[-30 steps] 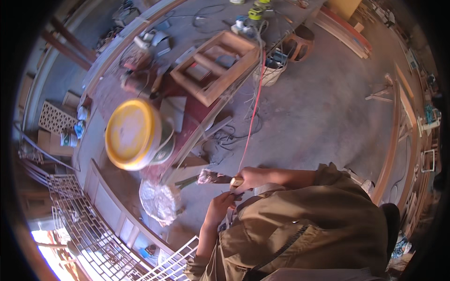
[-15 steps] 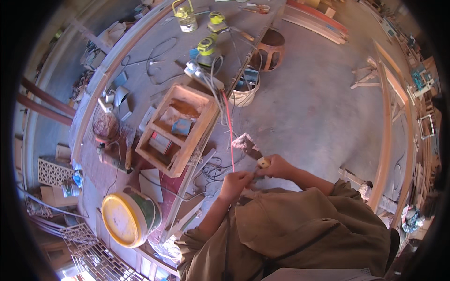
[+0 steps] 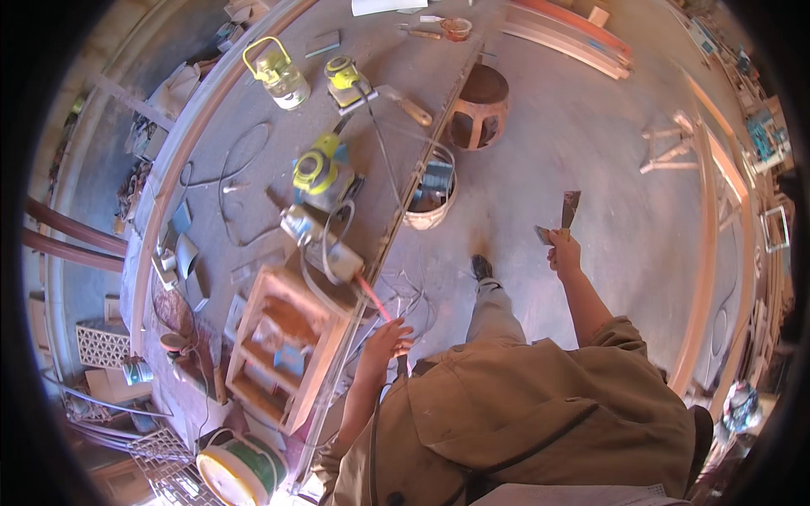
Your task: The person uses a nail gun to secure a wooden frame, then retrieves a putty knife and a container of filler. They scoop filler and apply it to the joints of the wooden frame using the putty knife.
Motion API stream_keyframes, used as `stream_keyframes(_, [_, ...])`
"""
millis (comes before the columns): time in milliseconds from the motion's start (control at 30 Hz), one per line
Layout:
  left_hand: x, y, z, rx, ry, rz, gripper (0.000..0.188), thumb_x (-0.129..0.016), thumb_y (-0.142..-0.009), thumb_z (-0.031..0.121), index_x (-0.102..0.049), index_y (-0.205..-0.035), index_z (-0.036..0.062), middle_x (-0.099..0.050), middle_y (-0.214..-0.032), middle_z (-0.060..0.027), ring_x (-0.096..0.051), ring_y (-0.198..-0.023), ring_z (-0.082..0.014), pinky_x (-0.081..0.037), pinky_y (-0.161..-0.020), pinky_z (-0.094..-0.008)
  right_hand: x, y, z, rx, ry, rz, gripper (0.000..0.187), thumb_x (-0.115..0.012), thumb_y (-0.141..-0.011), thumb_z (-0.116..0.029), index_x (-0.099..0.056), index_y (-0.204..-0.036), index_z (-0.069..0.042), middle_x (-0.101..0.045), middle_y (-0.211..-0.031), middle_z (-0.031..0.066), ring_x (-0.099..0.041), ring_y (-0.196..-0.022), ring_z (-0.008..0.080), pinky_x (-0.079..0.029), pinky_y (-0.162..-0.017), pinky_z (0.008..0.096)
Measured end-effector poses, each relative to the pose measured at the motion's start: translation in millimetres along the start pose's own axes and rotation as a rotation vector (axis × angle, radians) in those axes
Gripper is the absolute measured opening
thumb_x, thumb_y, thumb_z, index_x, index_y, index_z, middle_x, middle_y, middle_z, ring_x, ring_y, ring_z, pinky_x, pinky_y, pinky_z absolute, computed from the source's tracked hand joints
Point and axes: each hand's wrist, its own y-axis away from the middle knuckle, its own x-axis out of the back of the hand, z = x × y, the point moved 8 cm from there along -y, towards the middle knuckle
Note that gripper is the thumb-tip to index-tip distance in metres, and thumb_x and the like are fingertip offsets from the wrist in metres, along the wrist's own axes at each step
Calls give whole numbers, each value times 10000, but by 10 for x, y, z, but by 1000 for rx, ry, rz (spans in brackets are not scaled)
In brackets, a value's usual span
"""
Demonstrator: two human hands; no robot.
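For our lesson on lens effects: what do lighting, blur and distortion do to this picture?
Head view: black corners frame a rounded image, and the long brown wooden beam bows near the right rim; head view: the brown wooden compartmented box looks slightly blurred, while the right hand reads clearly; head view, lower edge: a patch beside the round white-and-green bucket looks washed out.

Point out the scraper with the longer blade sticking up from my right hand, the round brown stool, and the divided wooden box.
Scraper (image 3: 571, 209): head view, on its flat blade.
Brown stool (image 3: 484, 86): head view, on its round seat.
Wooden box (image 3: 318, 371): head view, on its right-hand side.
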Motion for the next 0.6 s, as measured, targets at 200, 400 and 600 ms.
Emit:
stream_keyframes(200, [-547,-722,217,85,196,234,363,-455,-919,228,-459,-1197,-6,-594,-1011,-96,-570,-821,-129,-467,-731,-265,-845,-1661,-364,-148,-150,23,169,-630,-748,-218,-559,-837,-93,-483,-649,13,-427,-431,104,-358,-371,253])
stream_keyframes(400, [-1042,-1102,444,180,95,322,331,-455,-919,196,-493,-1167,-21,-608,-1004,-92,-571,-833,-128,-461,-736,-257,-2427,-2245,-180,-354,-59,-323,181,-635,-777,-261,-529,-857,-139,-481,-628,-2,-442,-491,90,-380,-399,244])
stream_keyframes(600, [-1080,-1144,344,127,196,426,321,-461,-918,196,-507,-1170,3,-617,-991,-63,-559,-799,-107,-459,-731,-250,-3041,-2553,196,-497,-32,-485,398,-659,-771,-325,-486,-1087,-155,-572,-851,76,-373,-480,76,-373,-428,236])
